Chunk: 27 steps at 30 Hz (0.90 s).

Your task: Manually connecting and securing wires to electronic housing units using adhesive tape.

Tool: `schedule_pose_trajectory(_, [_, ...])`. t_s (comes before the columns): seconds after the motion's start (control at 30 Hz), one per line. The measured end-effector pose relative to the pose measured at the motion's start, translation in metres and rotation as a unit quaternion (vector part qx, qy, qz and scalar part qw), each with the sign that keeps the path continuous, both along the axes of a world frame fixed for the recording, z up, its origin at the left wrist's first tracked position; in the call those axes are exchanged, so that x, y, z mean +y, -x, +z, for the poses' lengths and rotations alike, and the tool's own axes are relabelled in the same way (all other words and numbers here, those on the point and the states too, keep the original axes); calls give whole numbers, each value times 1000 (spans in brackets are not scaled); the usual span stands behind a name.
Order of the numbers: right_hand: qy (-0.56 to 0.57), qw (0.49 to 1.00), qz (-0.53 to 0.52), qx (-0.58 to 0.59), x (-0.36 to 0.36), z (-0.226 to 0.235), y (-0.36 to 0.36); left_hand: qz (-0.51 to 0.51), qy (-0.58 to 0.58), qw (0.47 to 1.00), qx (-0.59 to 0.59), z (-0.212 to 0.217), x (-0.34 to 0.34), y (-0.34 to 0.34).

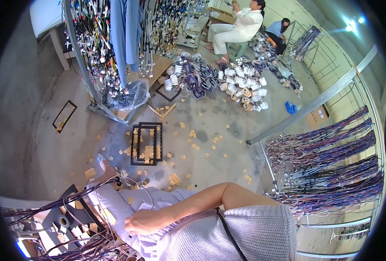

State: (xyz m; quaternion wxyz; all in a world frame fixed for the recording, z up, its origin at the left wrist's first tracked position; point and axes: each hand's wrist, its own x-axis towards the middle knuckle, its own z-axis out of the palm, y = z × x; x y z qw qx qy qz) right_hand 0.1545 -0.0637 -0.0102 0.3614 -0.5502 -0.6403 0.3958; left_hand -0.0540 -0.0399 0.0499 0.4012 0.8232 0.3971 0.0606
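My right hand (144, 222) is held over my lap, its fingers curled closed; whatever may be inside them is hidden. Just left of it lies a pale yellow paper piece (109, 216) on my light purple clothing (127, 202). Bundled dark and pinkish wires (90, 245) run across the work table at the lower left, close to my knees. Among them are a black board (73, 213), small yellow tags and a roll of tape (63, 221). One thin wire loops over my leg. My left hand does not show.
Stacked black frames (159, 143) stand on the floor amid scattered yellow paper pieces. Wire harnesses hang on a rack (88, 89) behind and on another rack (332, 156) at right. Coiled cables (197, 76) lie in heaps. Two people (236, 26) sit at the back.
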Motion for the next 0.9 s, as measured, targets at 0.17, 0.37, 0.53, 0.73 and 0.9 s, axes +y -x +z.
schedule_pose_trajectory(0.17, [-65, 991, 116, 4, 3, 2, 16, 42, 57, 996, -53, -5, -9, 46])
schedule_pose_trajectory(0.37, [-61, 987, 150, 11, 3, -1, 28, 199, 65, 958, -194, -31, -7, 21])
schedule_pose_trajectory(0.53, [-64, 981, 169, 66, 4, 0, 24, 213, 68, 962, -154, -23, -9, 14])
schedule_pose_trajectory(0.73, [96, 974, 96, 183, 3, 21, 33, 258, 62, 938, -223, -17, -12, 10])
schedule_pose_trajectory(0.9, [0, 992, 113, 55, 5, 36, 22, 206, 32, 958, -199, -1, -12, 10])
